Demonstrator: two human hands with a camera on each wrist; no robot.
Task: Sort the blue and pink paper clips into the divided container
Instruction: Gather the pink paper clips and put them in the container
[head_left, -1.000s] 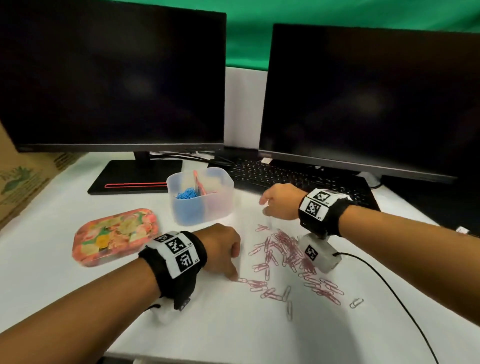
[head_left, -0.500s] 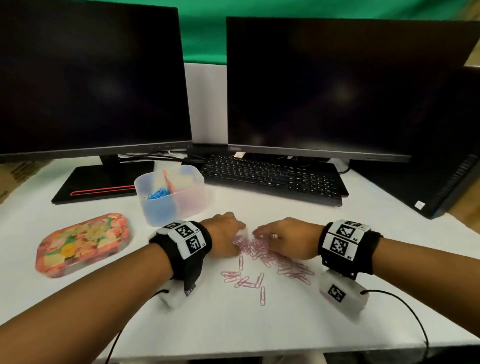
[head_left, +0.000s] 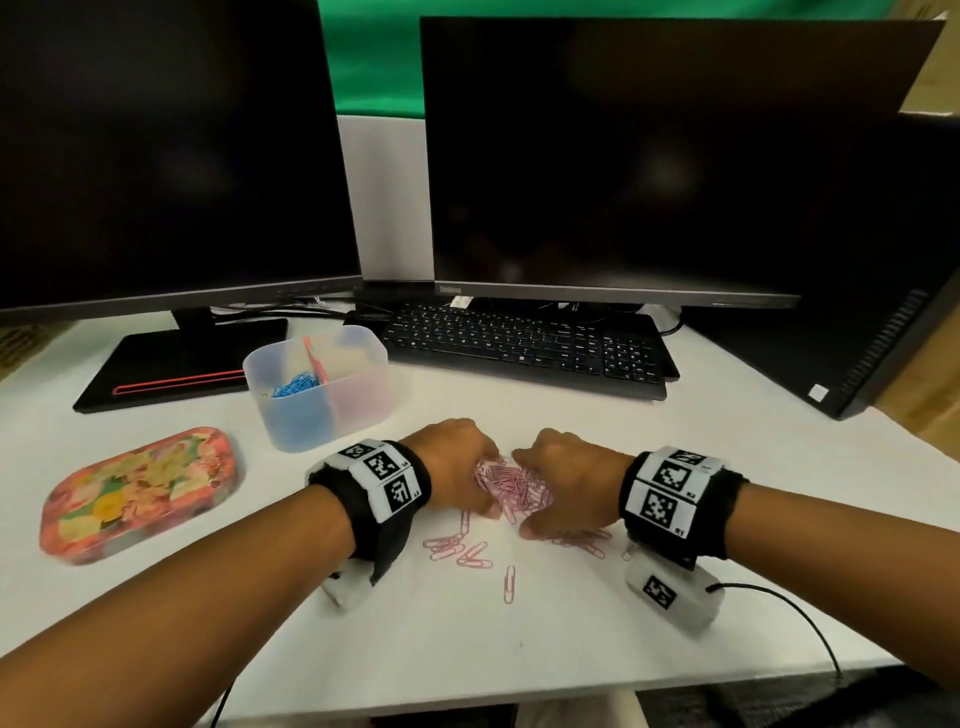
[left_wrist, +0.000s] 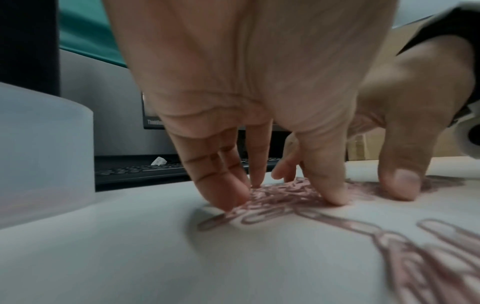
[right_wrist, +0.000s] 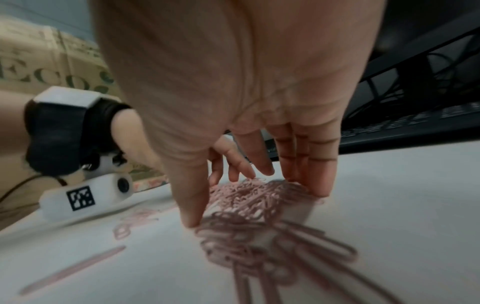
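A heap of pink paper clips (head_left: 511, 486) lies on the white table between my two hands. My left hand (head_left: 457, 467) stands on its left side, fingers pointing down and touching the table at the heap's edge (left_wrist: 272, 207). My right hand (head_left: 566, 467) stands on the right side in the same way, thumb and fingers pressed against the heap (right_wrist: 241, 197). Neither hand lifts a clip. More pink clips (head_left: 467, 551) lie loose nearer to me. The translucent divided container (head_left: 322, 415) stands behind my left hand, with blue clips (head_left: 296, 384) in its left compartment; its right compartment looks pinkish.
A flowered oval tin (head_left: 140, 493) lies at the left. A black keyboard (head_left: 524, 348) and two dark monitors stand behind, with a monitor base (head_left: 171, 364) beside the container. A black cable (head_left: 795, 613) runs from my right wrist toward the table's front edge.
Both hands have come together from either side of the spread pink clips, and the clips between them are bunched into a tighter heap. The head view has shifted.
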